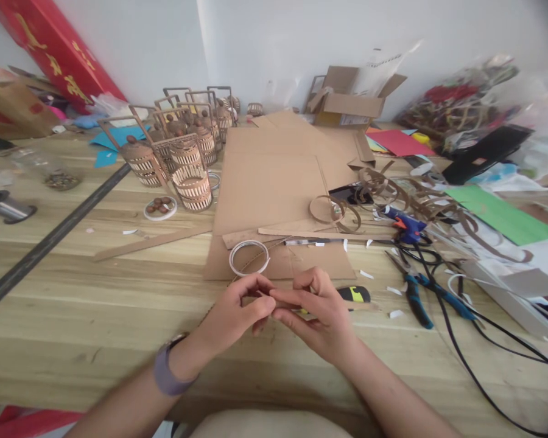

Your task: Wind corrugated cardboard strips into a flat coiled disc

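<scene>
My left hand [249,307] and my right hand [317,307] meet above the near edge of the cardboard sheet [274,182]. Both pinch a narrow brown strip [282,303] between thumb and fingers; most of it is hidden by the fingers. Just beyond my left hand lies a white-edged ring [232,263], like a roll of tape. A black and yellow tool [356,294], partly covered by my right hand, rests on the table. Past the hands, a slim pen-like tool [301,241] lies alongside long cardboard strips [274,232].
Several small slatted baskets with handles [192,188] stand at the back left, beside a dish of brown balls [161,208]. On the right are a blue glue gun [408,226], pliers [415,298], black cables [452,340] and curled brown strips [393,188]. An open carton [347,103] stands behind.
</scene>
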Tool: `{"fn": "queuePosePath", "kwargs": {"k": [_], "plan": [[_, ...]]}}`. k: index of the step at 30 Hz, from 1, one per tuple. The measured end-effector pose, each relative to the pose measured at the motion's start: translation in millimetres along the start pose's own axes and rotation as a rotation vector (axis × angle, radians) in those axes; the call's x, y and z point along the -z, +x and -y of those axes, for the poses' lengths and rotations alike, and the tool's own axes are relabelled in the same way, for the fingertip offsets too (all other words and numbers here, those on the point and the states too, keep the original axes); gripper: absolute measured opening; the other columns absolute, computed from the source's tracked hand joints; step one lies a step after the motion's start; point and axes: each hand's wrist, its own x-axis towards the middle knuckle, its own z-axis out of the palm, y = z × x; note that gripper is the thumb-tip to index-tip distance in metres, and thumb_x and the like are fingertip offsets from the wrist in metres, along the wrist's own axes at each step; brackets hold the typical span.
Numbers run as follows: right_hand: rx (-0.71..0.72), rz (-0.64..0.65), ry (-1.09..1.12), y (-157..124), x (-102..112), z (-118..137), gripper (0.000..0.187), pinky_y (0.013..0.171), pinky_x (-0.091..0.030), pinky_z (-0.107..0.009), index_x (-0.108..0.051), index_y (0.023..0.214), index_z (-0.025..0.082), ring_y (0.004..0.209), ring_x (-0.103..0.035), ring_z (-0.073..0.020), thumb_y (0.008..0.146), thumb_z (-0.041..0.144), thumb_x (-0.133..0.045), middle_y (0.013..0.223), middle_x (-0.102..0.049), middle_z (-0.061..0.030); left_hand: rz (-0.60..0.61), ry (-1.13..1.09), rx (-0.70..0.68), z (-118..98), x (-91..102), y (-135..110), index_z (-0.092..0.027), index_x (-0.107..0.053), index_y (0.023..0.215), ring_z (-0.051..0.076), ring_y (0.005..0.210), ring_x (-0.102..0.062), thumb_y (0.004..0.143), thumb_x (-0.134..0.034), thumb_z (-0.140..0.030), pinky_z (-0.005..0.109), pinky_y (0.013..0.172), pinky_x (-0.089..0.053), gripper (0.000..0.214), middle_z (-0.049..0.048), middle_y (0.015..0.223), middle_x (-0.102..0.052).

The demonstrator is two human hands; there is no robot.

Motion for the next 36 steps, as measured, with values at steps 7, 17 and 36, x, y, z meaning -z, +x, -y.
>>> {"fn": "queuePosePath", "kwargs": {"k": [7, 17, 36], "plan": [[-0.027, 0.031, 0.107, -0.4, -2.0, -2.3, 0.018, 0.057, -0.053, -0.023, -0.072, 0.103, 0.018, 0.068, -0.064, -0.0134, 0.093, 0.031, -0.066, 0.077, -0.065, -0.0031, 0.022, -0.178, -0.106, 4.5, 5.7, -2.7, -0.019, -0.059, 0.095, 0.010, 0.053, -0.051, 0.085, -0.064, -0.043, 0.017, 0.042, -0.040, 0.027, -0.0032, 0.066, -0.055], [0.034, 0.036, -0.007, -4.4, 0.4, 1.7, 0.017, 0.064, -0.054, -0.026, -0.066, 0.112, 0.018, 0.071, -0.064, -0.0149, 0.099, 0.020, -0.055, 0.083, -0.069, -0.0050, 0.094, -0.335, -0.161, 1.9, 7.6, -2.6, -0.021, -0.061, 0.110, 0.015, 0.073, -0.063, 0.079, -0.071, -0.060, 0.024, 0.059, -0.053, 0.050, 0.0054, 0.102, -0.062], [0.185, 0.030, -0.158, -7.4, 9.6, -3.5, 0.028, 0.067, -0.047, -0.031, -0.064, 0.120, 0.015, 0.072, -0.060, -0.0153, 0.094, 0.008, -0.059, 0.085, -0.071, -0.0036, 0.067, -0.303, -0.092, 5.9, 7.2, -9.0, -0.031, -0.055, 0.136, 0.018, 0.100, -0.064, 0.064, -0.091, -0.043, 0.027, 0.088, -0.051, 0.081, 0.0028, 0.117, -0.065]]}}
